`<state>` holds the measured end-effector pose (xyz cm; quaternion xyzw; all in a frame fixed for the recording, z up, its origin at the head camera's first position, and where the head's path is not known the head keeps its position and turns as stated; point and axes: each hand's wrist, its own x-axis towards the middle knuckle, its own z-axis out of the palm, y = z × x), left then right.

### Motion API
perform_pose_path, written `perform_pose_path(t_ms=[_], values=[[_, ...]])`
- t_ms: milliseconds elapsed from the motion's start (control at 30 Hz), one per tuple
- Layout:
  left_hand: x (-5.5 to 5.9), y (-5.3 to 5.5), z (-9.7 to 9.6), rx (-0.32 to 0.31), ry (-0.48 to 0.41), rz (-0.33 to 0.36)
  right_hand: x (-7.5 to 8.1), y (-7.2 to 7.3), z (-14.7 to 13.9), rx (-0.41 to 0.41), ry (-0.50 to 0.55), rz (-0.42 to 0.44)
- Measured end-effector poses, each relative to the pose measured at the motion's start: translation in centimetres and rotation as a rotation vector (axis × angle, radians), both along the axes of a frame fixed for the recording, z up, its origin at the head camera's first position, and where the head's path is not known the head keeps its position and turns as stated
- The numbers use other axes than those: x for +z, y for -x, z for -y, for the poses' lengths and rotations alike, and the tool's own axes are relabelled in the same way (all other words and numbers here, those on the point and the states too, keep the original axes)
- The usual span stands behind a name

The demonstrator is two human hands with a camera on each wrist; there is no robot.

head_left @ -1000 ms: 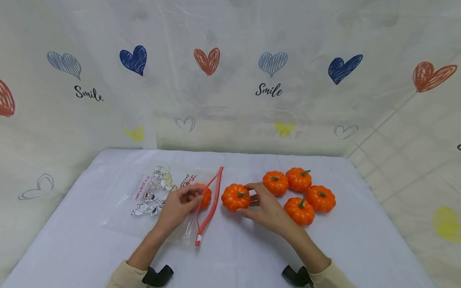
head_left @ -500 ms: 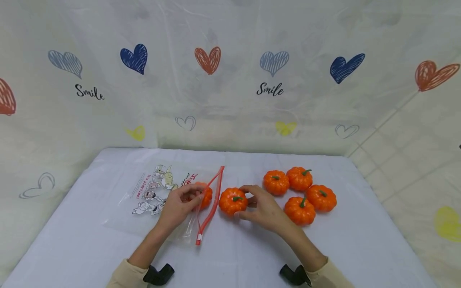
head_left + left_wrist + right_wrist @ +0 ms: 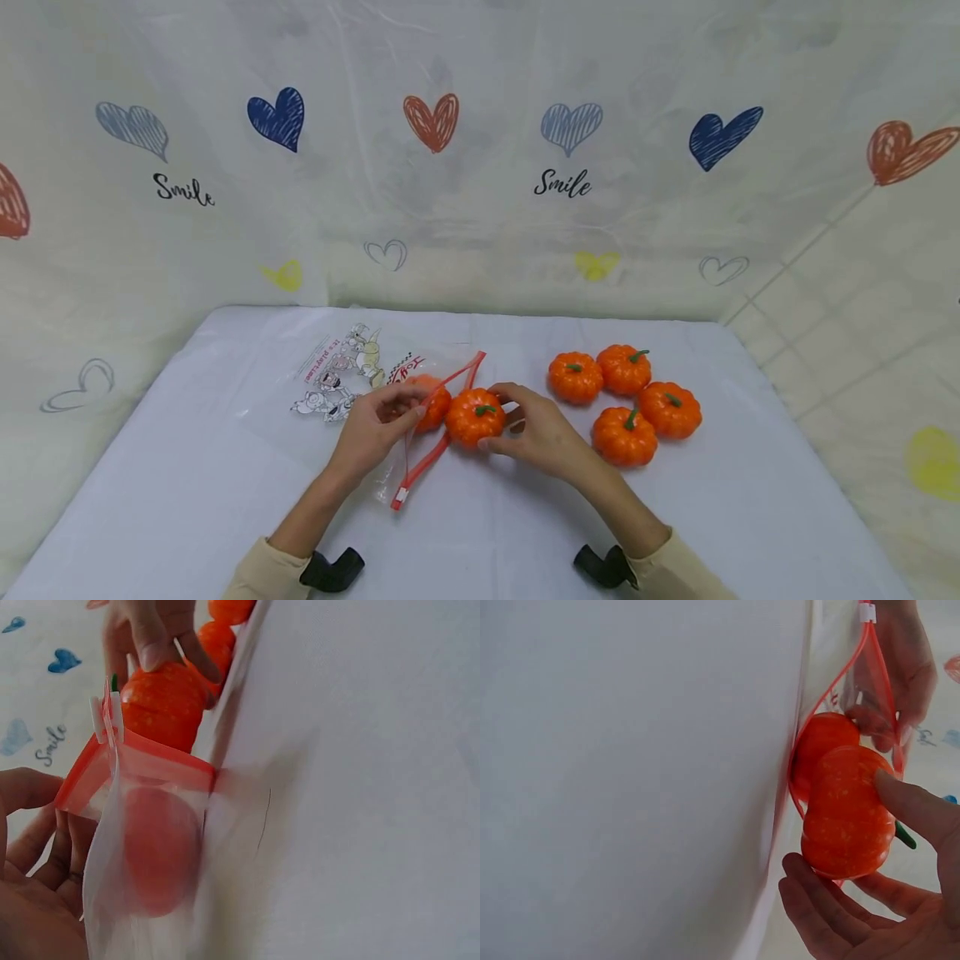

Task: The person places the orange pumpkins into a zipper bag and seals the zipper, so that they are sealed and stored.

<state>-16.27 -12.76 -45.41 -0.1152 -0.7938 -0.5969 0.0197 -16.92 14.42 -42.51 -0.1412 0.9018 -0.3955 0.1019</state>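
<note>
A clear plastic zip bag (image 3: 330, 387) with cartoon print lies on the table, its red-edged mouth (image 3: 886, 679) spread apart toward the right. One small orange pumpkin (image 3: 159, 851) is inside it, just behind the opening. My left hand (image 3: 372, 429) pinches the upper lip of the mouth between thumb and fingers. In my right hand (image 3: 543, 433), thumb and fingers grip a second orange pumpkin (image 3: 476, 419) with a green stem. That pumpkin sits at the bag's opening, over the lower red edge, close against the first one in the right wrist view (image 3: 847, 814).
Several more orange pumpkins (image 3: 625, 437) stand grouped on the right of the white-covered table (image 3: 720, 517). A white sheet printed with hearts (image 3: 480, 208) hangs behind the table's far edge. A white slider (image 3: 401, 495) sits at the near end of the zip.
My right hand has carried its pumpkin left, from beside the bag to its opening. The bag has turned, its near mouth corner shifting left and its far corner right. My left hand stays nearly still.
</note>
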Motion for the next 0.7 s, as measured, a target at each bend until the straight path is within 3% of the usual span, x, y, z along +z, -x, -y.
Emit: perform_pose_path(t_ms=[700], values=[[0.1,-0.1,0.1,-0.029,-0.054,-0.024,-0.5,0.2,1.4,0.026,0.03,-0.017]])
